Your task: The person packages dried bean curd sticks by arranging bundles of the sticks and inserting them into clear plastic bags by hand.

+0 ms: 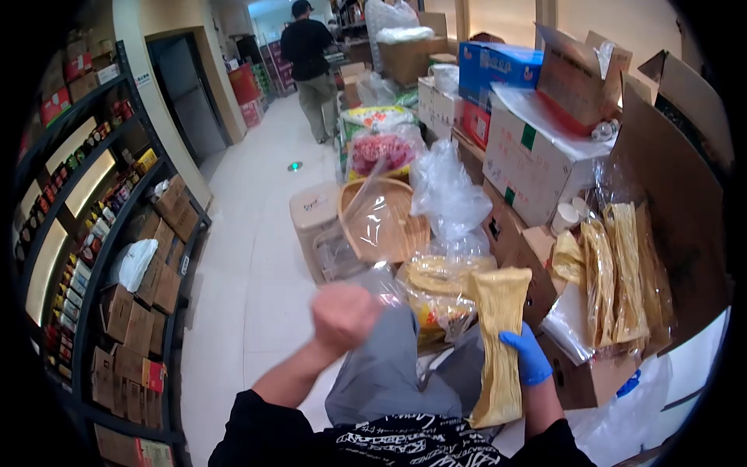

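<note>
My right hand [527, 353], in a blue glove, grips a long yellow bundle of dried tofu skin [499, 342] by its edge and holds it upright over my lap. My bare left hand [346, 315] is raised above my knee, curled like a fist and smeared by motion. Whether anything is inside it is hidden. Just beyond my knees lies a clear plastic bag of dried tofu skin [443, 276]. More tofu skin sticks [622, 272] stand in clear wrap in an open carton [677, 226] at my right.
A wicker basket [366, 214] rests by a beige bin [307, 210] ahead. Stacked cartons [529, 167] and plastic bags [447, 187] line the right side. Shelving [89, 272] with bottles and boxes runs along the left. A person [307, 58] stands farther down the aisle.
</note>
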{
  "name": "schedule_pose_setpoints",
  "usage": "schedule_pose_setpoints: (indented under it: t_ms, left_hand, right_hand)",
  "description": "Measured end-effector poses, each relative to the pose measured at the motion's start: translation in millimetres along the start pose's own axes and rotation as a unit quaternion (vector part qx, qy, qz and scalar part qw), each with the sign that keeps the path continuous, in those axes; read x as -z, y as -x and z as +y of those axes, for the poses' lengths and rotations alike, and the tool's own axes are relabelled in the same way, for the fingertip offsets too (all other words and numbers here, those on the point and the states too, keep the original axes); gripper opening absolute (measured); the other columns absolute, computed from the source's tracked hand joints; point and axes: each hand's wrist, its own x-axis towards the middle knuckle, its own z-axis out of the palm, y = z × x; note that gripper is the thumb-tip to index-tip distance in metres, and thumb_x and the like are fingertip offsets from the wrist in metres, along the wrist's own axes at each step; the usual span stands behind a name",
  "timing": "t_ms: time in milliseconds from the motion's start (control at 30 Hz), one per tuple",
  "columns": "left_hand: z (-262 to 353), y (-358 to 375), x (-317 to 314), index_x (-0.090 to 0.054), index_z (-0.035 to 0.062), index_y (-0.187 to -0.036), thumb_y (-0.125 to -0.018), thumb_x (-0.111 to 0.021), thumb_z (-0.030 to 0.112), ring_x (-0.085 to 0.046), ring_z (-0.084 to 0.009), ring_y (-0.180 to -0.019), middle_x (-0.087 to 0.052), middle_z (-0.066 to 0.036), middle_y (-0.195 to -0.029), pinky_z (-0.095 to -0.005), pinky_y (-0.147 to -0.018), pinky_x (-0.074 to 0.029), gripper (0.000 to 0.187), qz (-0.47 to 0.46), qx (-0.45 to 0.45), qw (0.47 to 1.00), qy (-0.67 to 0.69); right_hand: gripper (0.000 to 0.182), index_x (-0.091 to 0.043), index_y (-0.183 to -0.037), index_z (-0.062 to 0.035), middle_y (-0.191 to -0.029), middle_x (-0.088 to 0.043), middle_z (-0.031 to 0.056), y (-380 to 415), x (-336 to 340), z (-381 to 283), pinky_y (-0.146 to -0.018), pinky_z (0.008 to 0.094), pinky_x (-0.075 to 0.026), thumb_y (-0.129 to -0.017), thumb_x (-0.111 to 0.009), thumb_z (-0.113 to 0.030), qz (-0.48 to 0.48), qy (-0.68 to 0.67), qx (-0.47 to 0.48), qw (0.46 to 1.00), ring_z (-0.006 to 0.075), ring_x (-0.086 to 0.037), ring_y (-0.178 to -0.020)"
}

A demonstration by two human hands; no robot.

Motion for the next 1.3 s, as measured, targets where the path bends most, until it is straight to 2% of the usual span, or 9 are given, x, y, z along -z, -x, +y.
schedule_pose_setpoints:
  t_ms: [233, 400, 533, 600, 733, 867, 967, 1167, 1300]
  left_hand:
    - [87.5, 164.2, -45.9, -0.057, 0.0055, -0.066, -0.088, -0.060, 0.032, -0.061, -0.0286, -0.061, -0.060, -0.012, -0.064, -0.0369, -0.058, -0.049, 0.035, -0.402, 0.117, 0.890, 0.182]
    - [78.7, 145.4, -29.7, -0.060, 0.0014, -0.073, -0.090, -0.057, 0.019, -0.061, -0.0336, -0.065, -0.061, -0.016, -0.067, -0.0408, -0.062, -0.049, 0.025, -0.374, 0.188, 0.861, 0.291]
    - [40.4, 128.6, -18.5, -0.067, -0.0029, -0.085, -0.086, -0.062, 0.006, -0.066, -0.0195, -0.066, -0.067, -0.012, -0.072, -0.0309, -0.062, -0.050, 0.010, -0.485, 0.310, 0.669, 0.470]
    - [13.8, 116.3, -14.6, -0.066, -0.0027, -0.077, -0.079, -0.069, 0.002, -0.063, -0.0139, -0.061, -0.067, -0.009, -0.068, -0.0272, -0.057, -0.050, 0.006, -0.400, 0.515, 0.554, 0.517]
    - [-43.4, 72.5, 21.3, -0.064, 0.0004, -0.067, -0.073, -0.074, -0.001, -0.050, -0.0062, -0.054, -0.057, 0.000, -0.059, -0.0202, -0.050, -0.037, 0.012, -0.081, 0.523, 0.803, 0.273]
    - [-14.7, 31.9, 73.5, -0.046, -0.0004, -0.060, -0.068, -0.076, -0.011, -0.034, -0.0085, -0.054, -0.041, 0.001, -0.057, -0.0248, -0.046, -0.029, 0.033, 0.224, 0.293, 0.929, -0.017]
    - [20.6, 37.0, 72.7, -0.050, 0.0034, -0.058, -0.065, -0.081, -0.003, -0.031, -0.0215, -0.046, -0.038, -0.005, -0.053, -0.0320, -0.042, -0.024, 0.033, 0.086, 0.042, 0.986, -0.134]
    - [49.9, 158.8, -20.9, -0.053, 0.0067, -0.066, -0.071, -0.075, 0.012, -0.053, -0.0258, -0.056, -0.050, -0.010, -0.059, -0.0366, -0.051, -0.040, 0.023, -0.337, 0.236, 0.906, 0.100]
    - [68.6, 217.0, -36.3, -0.055, 0.0064, -0.070, -0.073, -0.072, 0.013, -0.054, -0.0255, -0.062, -0.052, -0.010, -0.065, -0.0365, -0.055, -0.041, 0.019, -0.383, 0.316, 0.865, 0.073]
  right_hand:
    - [0.057, -0.050, -0.125, 0.0016, -0.109, -0.062, 0.0056, 13.2, -10.6, -21.8, -0.082, 0.0289, -0.049, -0.077, -0.071, -0.021, -0.010, 0.021, -0.072, 0.997, 0.0137, -0.060, -0.093]
    - [0.063, -0.048, -0.128, 0.0022, -0.111, -0.061, 0.0064, 25.0, -12.3, -23.2, -0.086, 0.0295, -0.048, -0.075, -0.074, -0.021, 0.010, 0.059, -0.082, 0.995, 0.0147, -0.059, -0.097]
    - [0.066, -0.046, -0.130, 0.0021, -0.114, -0.060, 0.0069, 27.7, -11.2, -21.2, -0.087, 0.0297, -0.047, -0.074, -0.074, -0.020, 0.020, 0.056, -0.079, 0.995, 0.0153, -0.059, -0.099]
    - [0.066, -0.045, -0.130, 0.0021, -0.115, -0.059, 0.0071, 26.5, -11.9, -21.9, -0.087, 0.0299, -0.047, -0.074, -0.074, -0.020, 0.015, 0.050, -0.072, 0.996, 0.0155, -0.059, -0.100]
    - [0.069, -0.043, -0.132, 0.0021, -0.120, -0.058, 0.0080, 22.0, -22.1, -30.9, -0.093, 0.0298, -0.044, -0.075, -0.074, -0.019, -0.001, 0.061, -0.061, 0.996, 0.0158, -0.056, -0.106]
    - [0.076, -0.038, -0.137, 0.0040, -0.125, -0.054, 0.0094, 13.2, -36.1, -47.5, -0.099, 0.0302, -0.039, -0.076, -0.075, -0.023, -0.042, 0.158, -0.010, 0.986, 0.0176, -0.053, -0.112]
    - [0.084, -0.033, -0.139, 0.0055, -0.130, -0.051, 0.0152, 3.4, -51.9, -59.8, -0.100, 0.0330, -0.040, -0.075, -0.076, -0.028, -0.035, 0.300, 0.101, 0.948, 0.0236, -0.053, -0.116]
    - [0.087, -0.030, -0.139, 0.0062, -0.122, -0.053, 0.0238, 10.3, -155.8, -125.3, -0.083, 0.0410, -0.050, -0.074, -0.074, -0.032, -0.107, 0.521, 0.237, 0.813, 0.0322, -0.056, -0.111]
    - [0.087, -0.031, -0.139, 0.0066, -0.121, -0.054, 0.0210, 6.1, -227.2, -113.4, -0.081, 0.0417, -0.051, -0.074, -0.074, -0.032, -0.196, 0.567, 0.325, 0.731, 0.0311, -0.057, -0.111]
